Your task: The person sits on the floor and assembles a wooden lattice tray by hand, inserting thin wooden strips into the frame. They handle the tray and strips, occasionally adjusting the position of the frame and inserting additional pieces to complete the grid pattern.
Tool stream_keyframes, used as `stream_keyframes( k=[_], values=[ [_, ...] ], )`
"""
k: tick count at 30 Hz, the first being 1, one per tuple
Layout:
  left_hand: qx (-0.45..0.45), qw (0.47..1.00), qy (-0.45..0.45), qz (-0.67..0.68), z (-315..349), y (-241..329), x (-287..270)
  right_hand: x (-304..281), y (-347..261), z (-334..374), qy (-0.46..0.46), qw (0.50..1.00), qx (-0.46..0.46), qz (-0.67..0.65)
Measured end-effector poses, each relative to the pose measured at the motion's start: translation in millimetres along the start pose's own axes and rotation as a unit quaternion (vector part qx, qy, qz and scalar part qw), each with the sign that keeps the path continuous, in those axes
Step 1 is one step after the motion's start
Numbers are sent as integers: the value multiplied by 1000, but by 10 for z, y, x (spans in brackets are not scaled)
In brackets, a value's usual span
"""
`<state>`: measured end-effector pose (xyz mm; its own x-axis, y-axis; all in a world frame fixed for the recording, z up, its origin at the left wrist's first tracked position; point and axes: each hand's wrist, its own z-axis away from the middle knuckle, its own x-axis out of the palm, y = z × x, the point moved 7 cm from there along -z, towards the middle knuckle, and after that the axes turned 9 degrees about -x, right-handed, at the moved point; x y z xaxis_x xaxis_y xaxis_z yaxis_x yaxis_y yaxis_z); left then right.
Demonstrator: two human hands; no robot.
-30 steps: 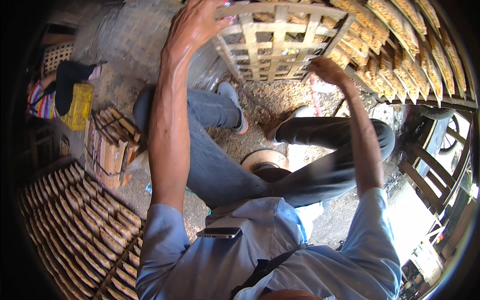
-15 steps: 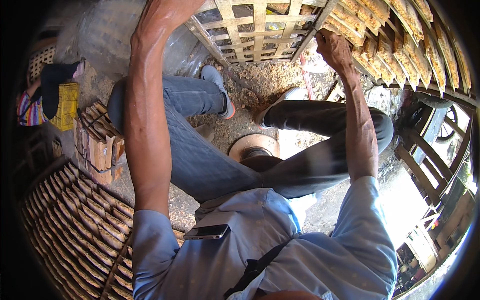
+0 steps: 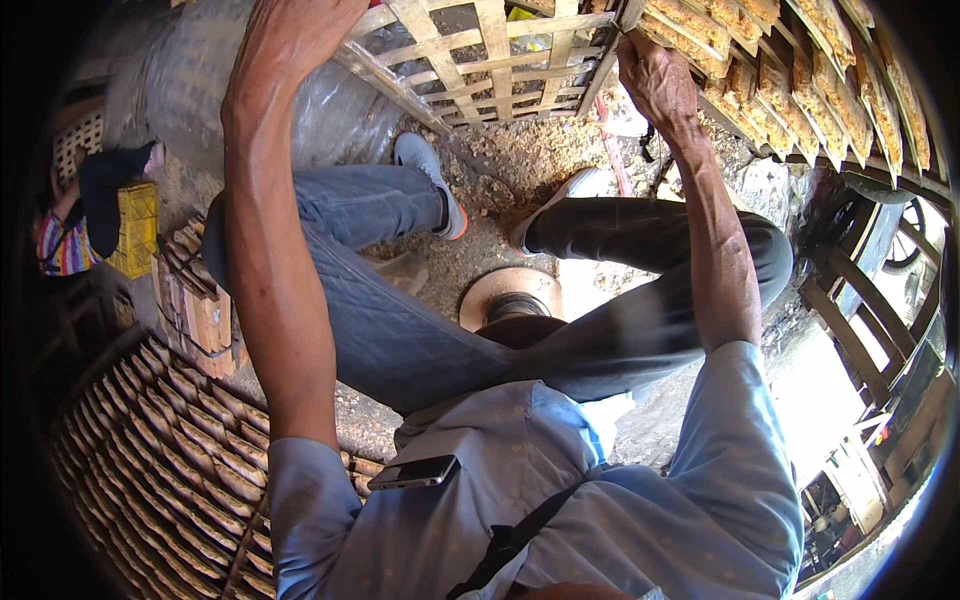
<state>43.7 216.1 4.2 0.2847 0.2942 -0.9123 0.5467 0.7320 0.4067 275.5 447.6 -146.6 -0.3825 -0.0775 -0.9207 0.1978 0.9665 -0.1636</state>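
A wooden lattice frame (image 3: 500,60) of crossed flat slats stands ahead of me, tilted, its upper part cut off by the picture's edge. On its right side bar my right hand (image 3: 658,85) is closed, knuckles up. My left hand (image 3: 305,30) reaches to the top left corner of the frame; its fingers lie beyond the picture's edge. Close to the right hand hang rows of thin slats with crumbly tan material (image 3: 775,95) on them.
Another rack of dark-edged slats (image 3: 160,450) lies at the lower left. Beside my left leg stands a tied bundle of wood (image 3: 205,325), with a yellow crate (image 3: 132,230) beyond. A round disc on a post (image 3: 515,295) sits between my legs. Crumbs cover the floor (image 3: 490,190).
The lattice frame has shifted a little left and up, along with both hands. My left arm has swung slightly outward.
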Motion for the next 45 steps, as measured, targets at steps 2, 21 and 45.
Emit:
stream_keyframes(
  k=[2, 21, 45],
  values=[
    [34, 999, 6, 6, -37, 38, 2, 61, 149, 20, -5, 1000, 4, -12],
    [72, 997, 40, -2, 201, 12, -70, 845, 297, 615, 42, 980, -162, 111],
    [27, 1000, 2, -10, 112, 66, -63, 1361, 291, 719, -38, 993, -111, 4]
  ],
)
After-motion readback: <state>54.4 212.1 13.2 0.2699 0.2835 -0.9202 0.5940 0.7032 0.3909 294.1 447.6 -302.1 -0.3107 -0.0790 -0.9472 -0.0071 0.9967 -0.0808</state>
